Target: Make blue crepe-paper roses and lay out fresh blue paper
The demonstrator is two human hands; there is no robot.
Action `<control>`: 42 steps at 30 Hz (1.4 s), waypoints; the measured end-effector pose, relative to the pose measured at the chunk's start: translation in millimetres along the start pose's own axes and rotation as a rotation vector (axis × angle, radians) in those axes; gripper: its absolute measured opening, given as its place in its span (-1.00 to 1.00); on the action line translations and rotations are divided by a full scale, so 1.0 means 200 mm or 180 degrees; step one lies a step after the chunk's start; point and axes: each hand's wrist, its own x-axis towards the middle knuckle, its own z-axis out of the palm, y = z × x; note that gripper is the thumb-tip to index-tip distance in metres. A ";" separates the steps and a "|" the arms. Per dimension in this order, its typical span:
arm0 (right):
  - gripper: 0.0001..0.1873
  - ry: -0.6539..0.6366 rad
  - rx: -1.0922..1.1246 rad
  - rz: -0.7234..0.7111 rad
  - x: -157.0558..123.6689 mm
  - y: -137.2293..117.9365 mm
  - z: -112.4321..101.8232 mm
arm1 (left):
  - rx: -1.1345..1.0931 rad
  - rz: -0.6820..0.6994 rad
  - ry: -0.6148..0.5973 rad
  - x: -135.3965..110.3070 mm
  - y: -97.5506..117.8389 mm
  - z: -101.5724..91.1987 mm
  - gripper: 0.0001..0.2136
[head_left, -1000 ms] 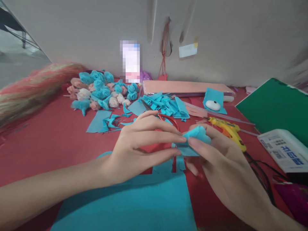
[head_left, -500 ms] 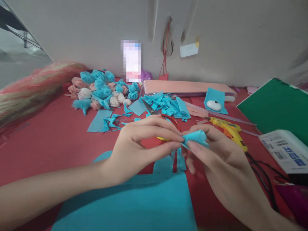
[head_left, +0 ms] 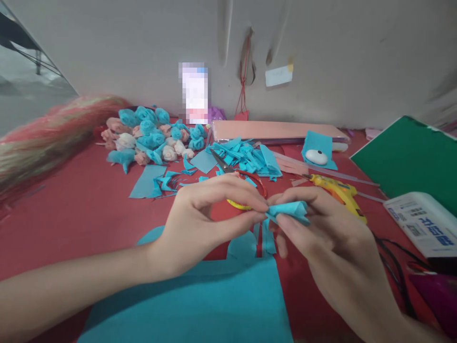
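Between both hands is a small rolled piece of blue crepe paper, flared toward its right end. My left hand pinches its narrow left end between thumb and fingertips. With thumb and fingers closed, my right hand grips its wider right part. Below my hands lies a large blue sheet, with a rounded blue cut piece at its far edge. Just beyond my left hand are scissors with red and yellow handles, partly hidden by the fingers.
Paper roses in blue, pink and white are heaped at back left. Blue scraps lie beyond the scissors. A yellow glue gun with a cable, a white box and a green board stand at right. A phone leans at the back.
The blue paper in my hands looks rolled more tightly and has turned a little, its right end tipping slightly lower. Both hands stay in nearly the same place.
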 end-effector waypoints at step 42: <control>-0.89 0.0089 -0.0869 -0.0753 -0.02 0.01 0.00 | -0.0244 -0.0244 -0.0151 -0.01 -0.01 0.00 -0.92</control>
